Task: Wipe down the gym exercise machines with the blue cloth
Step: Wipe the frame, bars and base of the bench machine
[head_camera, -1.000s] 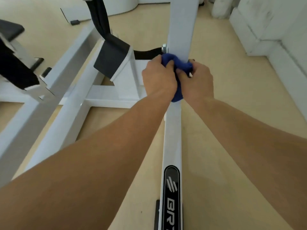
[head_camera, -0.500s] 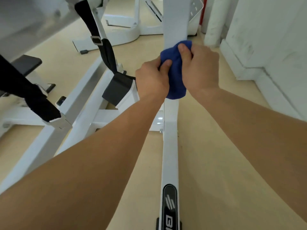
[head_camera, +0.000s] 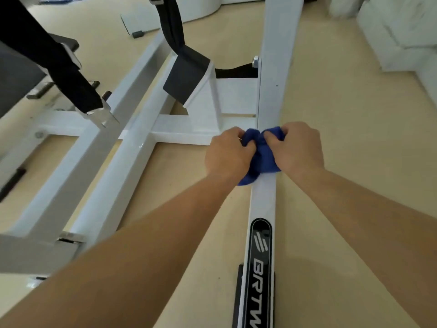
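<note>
Both the left hand and right hand have fingers curled into the blue cloth, which is bunched over the white bar right by its crosspiece joint, one hand each side. The bar's smooth, glossy, square-edged metal running straight away from the person, so I'd guess the soft crumpled cloth just slides lengthwise next.

Beige floor, white wall at right
</note>
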